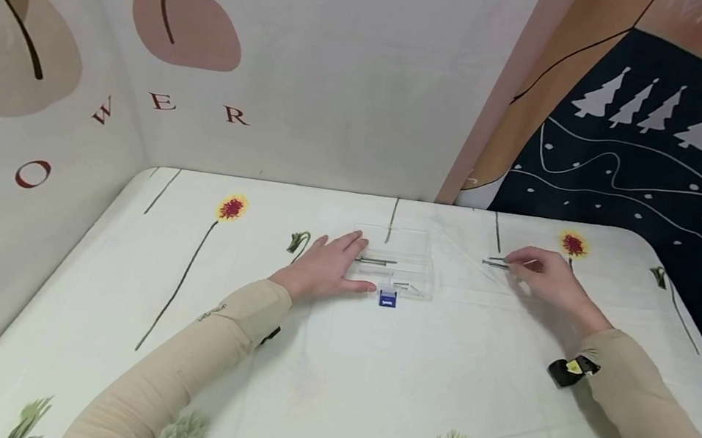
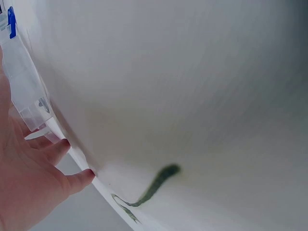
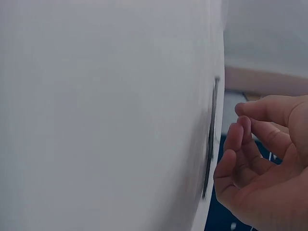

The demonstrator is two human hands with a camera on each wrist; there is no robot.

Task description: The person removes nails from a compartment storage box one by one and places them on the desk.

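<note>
A clear plastic box (image 1: 411, 243) with compartments and a blue latch (image 1: 388, 299) lies on the table. My left hand (image 1: 330, 268) rests at its left side with spread fingers; in the left wrist view the fingers reach the box's end. Inside the box are long thin metal nails or screws (image 1: 377, 262) and smaller ones (image 1: 406, 286). To the right of the box, my right hand (image 1: 546, 278) hovers close to long metal nails or screws (image 1: 494, 264). In the right wrist view its loosely bent fingers stand apart from these nails or screws (image 3: 211, 130), with nothing visible between them.
A white flower-print cloth covers the table (image 1: 371, 370). Behind and to the left hang pale printed sheets (image 1: 340, 99). A dark cloth with white trees (image 1: 651, 162) hangs at the right. A thin clear sheet or lid, hard to make out, seems to lie right of the box.
</note>
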